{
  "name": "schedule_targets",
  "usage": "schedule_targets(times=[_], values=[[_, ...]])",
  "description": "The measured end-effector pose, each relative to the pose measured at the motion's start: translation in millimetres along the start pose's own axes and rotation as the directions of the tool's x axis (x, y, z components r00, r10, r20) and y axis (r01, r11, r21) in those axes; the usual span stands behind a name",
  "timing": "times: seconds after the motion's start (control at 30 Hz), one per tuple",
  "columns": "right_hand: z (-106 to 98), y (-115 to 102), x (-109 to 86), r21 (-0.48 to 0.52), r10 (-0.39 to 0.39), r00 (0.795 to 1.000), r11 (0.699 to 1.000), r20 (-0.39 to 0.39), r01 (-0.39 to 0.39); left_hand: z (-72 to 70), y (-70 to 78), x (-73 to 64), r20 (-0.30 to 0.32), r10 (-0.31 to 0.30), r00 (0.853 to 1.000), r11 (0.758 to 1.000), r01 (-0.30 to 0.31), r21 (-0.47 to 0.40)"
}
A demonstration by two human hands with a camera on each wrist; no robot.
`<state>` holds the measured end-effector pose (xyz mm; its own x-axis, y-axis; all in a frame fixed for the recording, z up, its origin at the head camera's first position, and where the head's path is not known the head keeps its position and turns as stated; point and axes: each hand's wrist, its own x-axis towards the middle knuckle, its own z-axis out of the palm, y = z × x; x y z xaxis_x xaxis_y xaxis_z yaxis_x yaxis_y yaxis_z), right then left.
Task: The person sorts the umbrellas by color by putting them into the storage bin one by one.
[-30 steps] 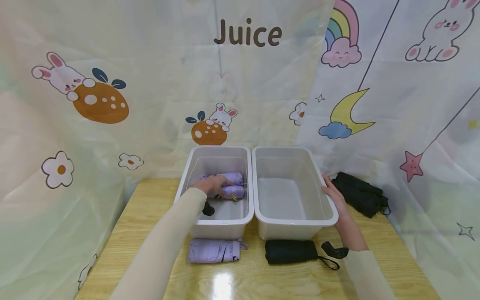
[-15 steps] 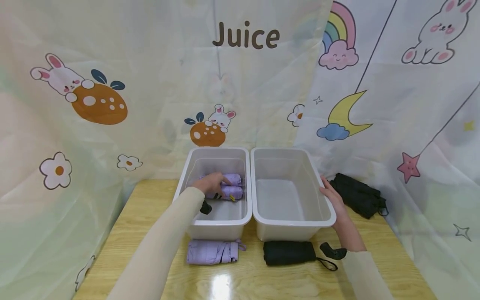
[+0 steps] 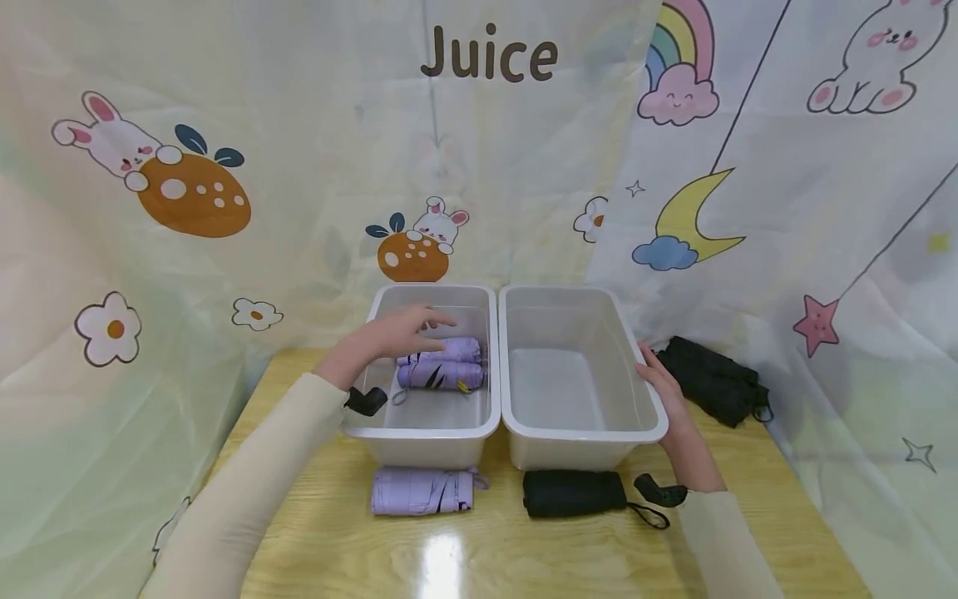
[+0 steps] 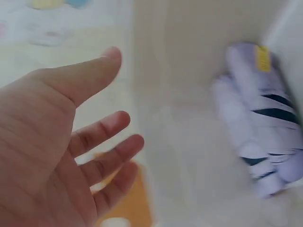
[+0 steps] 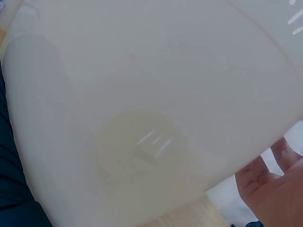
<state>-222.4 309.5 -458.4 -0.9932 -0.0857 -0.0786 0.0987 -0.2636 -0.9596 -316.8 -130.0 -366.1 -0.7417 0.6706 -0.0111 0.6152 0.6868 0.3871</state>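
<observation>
My left hand [image 3: 404, 331] is raised over the left bin [image 3: 427, 435], fingers spread and nothing in them. Below it, two folded purple umbrellas lie side by side in that bin; the nearer umbrella [image 3: 441, 375] has a yellow tag. In the left wrist view, the same tagged umbrella [image 4: 270, 104] lies well apart from my fingers. My right hand [image 3: 669, 395] rests against the right side of the right bin [image 3: 584, 436], fingertips at its rim. The right wrist view shows those fingers [image 5: 253, 175] partly behind the bin's edge. No items show inside the right bin.
A folded purple umbrella [image 3: 421, 492] lies before the left bin, and a folded black umbrella [image 3: 575, 493] before the right one. More black folded umbrellas [image 3: 714, 383] lie at the right on the wooden table [image 3: 359, 549]. A printed cloth [image 3: 314, 166] hangs behind the bins.
My left hand has let go of the purple umbrellas and lifted away up and to the left, its fingers spreading. The right hand stays at the right bin's rim.
</observation>
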Motion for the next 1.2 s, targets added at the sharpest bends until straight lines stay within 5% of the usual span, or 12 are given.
schedule_targets(times=[0.13, 0.2, 0.27, 0.43, 0.53, 0.6, 0.67, 0.8, 0.87, 0.97, 1.13, 1.2], values=[[0, -2, 0.3, -0.009, 0.007, 1.000, 1.000, 0.004, -0.007, -9.5, 16.6, -41.3, -0.150, 0.054, 0.987, 0.998, -0.048, 0.038], [-1, -2, 0.8, -0.013, 0.002, 1.000, 1.000, 0.000, -0.002, -7.5, 23.2, -59.8, -0.250, 0.128, 0.960, 0.992, -0.121, 0.044], [-1, -2, 1.1, -0.010, 0.003, 1.000, 1.000, -0.006, -0.003, -1.5, 29.8, -77.7, -0.352, 0.227, 0.908, 0.973, -0.230, 0.036], [-3, -2, 3.8, 0.011, 0.001, 1.000, 1.000, 0.011, -0.002, 26.6, 46.7, -111.3, -0.509, 0.471, 0.720, 0.869, -0.477, 0.130], [-3, -2, 4.4, 0.043, -0.012, 1.000, 0.999, 0.028, 0.010, 47.9, 54.6, -123.3, -0.510, 0.578, 0.636, 0.810, -0.523, 0.265], [-4, -2, 4.3, 0.064, -0.015, 0.999, 0.998, 0.039, 0.013, 62.9, 55.9, -128.9, -0.484, 0.637, 0.600, 0.770, -0.520, 0.369], [-2, -1, 3.0, 0.056, -0.009, 0.999, 0.998, 0.038, 0.007, 78.5, 54.2, -134.4, -0.440, 0.688, 0.577, 0.725, -0.511, 0.462], [1, 1, 1.8, 0.019, 0.009, 1.000, 1.000, 0.027, -0.009, 109.3, 49.7, -145.6, -0.353, 0.750, 0.560, 0.643, -0.491, 0.587], [2, 1, 1.5, 0.004, 0.012, 1.000, 1.000, 0.022, -0.012, 123.3, 49.6, -150.0, -0.318, 0.761, 0.566, 0.621, -0.490, 0.612], [2, 0, 1.4, 0.028, 0.001, 1.000, 1.000, 0.022, -0.002, 140.3, 49.6, -152.5, -0.259, 0.735, 0.627, 0.632, -0.494, 0.597], [1, -2, 2.9, 0.040, -0.027, 0.999, 0.999, 0.036, 0.025, 160.8, 40.1, -149.5, -0.151, 0.565, 0.811, 0.739, -0.415, 0.531], [1, -1, 4.4, 0.039, -0.018, 0.999, 0.999, 0.046, 0.016, 170.1, 35.5, -149.5, -0.134, 0.478, 0.868, 0.772, -0.343, 0.535]])
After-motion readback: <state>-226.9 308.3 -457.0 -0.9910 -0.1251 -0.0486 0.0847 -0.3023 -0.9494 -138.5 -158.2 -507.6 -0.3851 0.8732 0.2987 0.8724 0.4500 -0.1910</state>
